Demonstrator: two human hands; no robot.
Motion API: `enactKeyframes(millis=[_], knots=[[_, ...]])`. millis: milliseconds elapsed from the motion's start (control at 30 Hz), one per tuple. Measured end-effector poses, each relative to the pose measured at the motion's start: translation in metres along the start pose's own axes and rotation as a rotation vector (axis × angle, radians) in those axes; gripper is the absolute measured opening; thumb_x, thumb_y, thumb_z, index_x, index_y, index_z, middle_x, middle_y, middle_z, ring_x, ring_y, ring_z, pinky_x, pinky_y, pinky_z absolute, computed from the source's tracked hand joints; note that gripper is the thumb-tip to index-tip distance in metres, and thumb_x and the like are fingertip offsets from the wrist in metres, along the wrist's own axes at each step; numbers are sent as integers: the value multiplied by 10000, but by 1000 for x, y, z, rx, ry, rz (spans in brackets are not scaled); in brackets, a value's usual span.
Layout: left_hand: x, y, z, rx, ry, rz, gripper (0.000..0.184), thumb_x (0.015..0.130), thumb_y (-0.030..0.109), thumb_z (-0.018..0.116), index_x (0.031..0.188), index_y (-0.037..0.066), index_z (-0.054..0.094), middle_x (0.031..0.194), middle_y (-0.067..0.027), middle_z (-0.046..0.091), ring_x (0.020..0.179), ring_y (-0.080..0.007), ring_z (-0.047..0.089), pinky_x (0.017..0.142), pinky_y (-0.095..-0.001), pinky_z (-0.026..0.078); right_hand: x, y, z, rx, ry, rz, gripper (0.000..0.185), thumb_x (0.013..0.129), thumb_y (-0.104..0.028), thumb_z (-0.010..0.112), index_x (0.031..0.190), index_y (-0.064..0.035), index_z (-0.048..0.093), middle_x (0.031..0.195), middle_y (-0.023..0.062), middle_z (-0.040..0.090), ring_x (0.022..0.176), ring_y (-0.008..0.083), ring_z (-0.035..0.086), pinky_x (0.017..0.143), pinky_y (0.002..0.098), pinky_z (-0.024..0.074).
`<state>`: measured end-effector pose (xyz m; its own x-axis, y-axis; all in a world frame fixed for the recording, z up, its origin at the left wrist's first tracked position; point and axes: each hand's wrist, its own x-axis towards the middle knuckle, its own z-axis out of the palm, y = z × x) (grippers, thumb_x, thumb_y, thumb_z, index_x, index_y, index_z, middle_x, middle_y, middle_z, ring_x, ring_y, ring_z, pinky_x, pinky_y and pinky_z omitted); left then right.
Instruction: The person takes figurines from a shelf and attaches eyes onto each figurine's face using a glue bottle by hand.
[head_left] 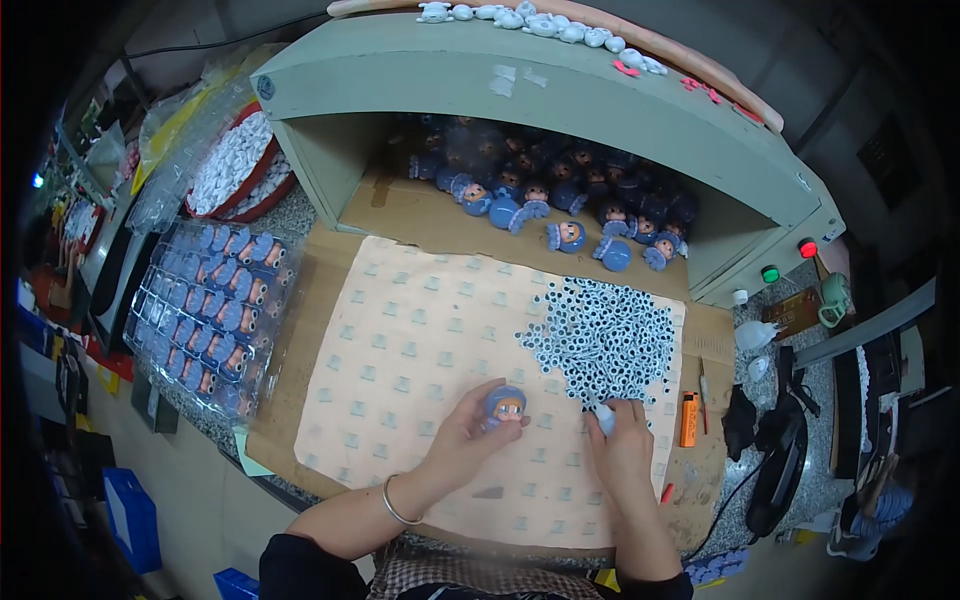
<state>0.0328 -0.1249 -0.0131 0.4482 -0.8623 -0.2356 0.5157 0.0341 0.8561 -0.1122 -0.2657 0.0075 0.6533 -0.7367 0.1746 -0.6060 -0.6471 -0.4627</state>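
The left hand (465,432) held a doll head (506,404) in a narrow grip above the cloth (400,400), well in from its left edge. The right hand (622,440) pinched a small white thing (605,418) at the near side of the ring pile (605,335), nearer the cloth's right edge. Cloth lay between the hands and stretched left; beyond that right edge lay a lighter (689,419), and past the far edge stood the cabinet (520,85)

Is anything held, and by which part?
Left hand holds a doll head by its side and lower edge; right hand holds a white object, grip place unclear.
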Motion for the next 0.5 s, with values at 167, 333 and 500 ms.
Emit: enactKeyframes(millis=[167, 333, 500], knots=[[-1, 3, 1, -44, 4, -8, 532, 820, 9, 536, 1276, 14, 263, 1158, -136, 435, 1029, -229, 520, 833, -286, 453, -2, 8, 6, 154, -33, 44, 177, 731, -73, 611, 876, 0, 540, 796, 141, 534, 656, 299, 559, 562, 371, 458], [-4, 5, 1, -40, -57, 6, 534, 818, 19, 538, 1285, 47, 280, 1167, -102, 446, 1032, -215, 515, 854, -305, 453, 5, -3, -17, 1043, -166, 441, 138, 763, -31, 603, 874, 23, 540, 741, 86, 575, 609, 151, 563, 511, 256, 468], [-6, 7, 3, 18, -130, 27, 551, 805, -9, 548, 1286, 48, 286, 1139, -84, 451, 1037, -170, 478, 860, -300, 445, 5, -24, -16, 1234, -289, 441, 136, 759, -21, 614, 871, 6, 541, 694, 65, 566, 539, 117, 543, 471, 228, 466]])
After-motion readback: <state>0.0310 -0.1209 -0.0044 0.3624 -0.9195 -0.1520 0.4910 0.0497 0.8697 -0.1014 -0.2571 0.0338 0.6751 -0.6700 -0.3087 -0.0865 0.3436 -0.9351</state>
